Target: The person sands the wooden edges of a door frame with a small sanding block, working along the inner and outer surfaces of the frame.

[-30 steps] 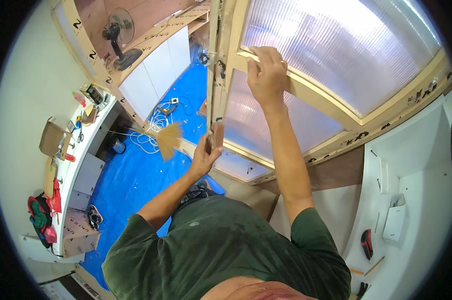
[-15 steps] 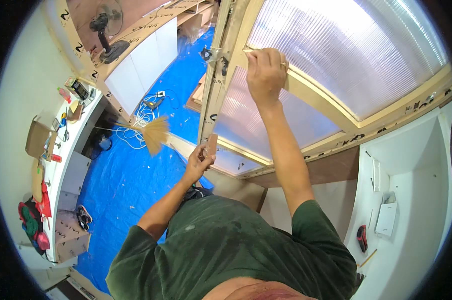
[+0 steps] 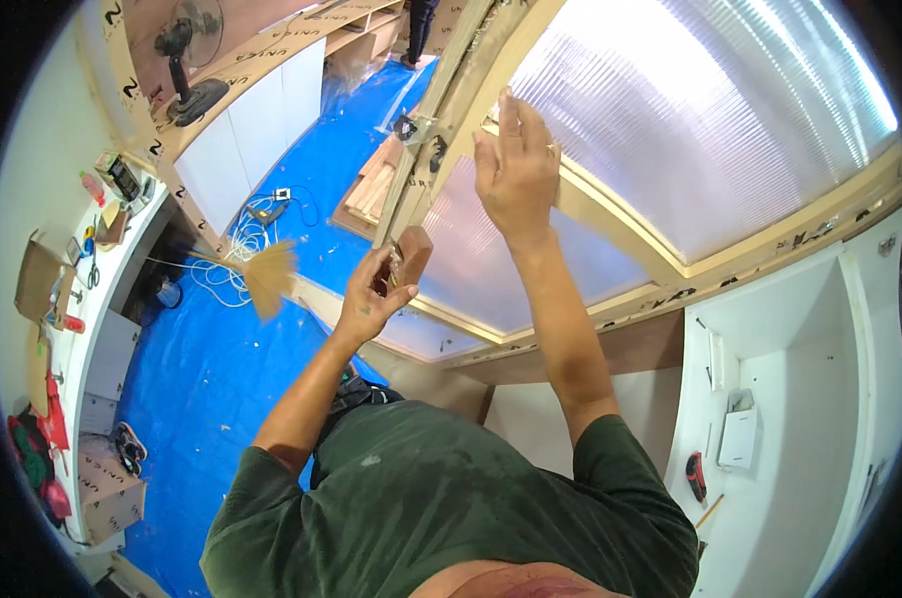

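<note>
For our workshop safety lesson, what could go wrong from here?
The left grip holds the brown block, which might slip and knock the lower ribbed panel.
The right grip is close to the wooden frame, so a splinter seems possible.
The white cord lies in loose loops on the blue sheet and could trip someone.

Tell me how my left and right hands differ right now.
The left hand is closed on a brown block, while the right hand is open, its fingers extended beside the wooden crossbar. The right hand appears higher in the picture than the left hand. Both are bare and in front of the ribbed, translucent panels.
</note>
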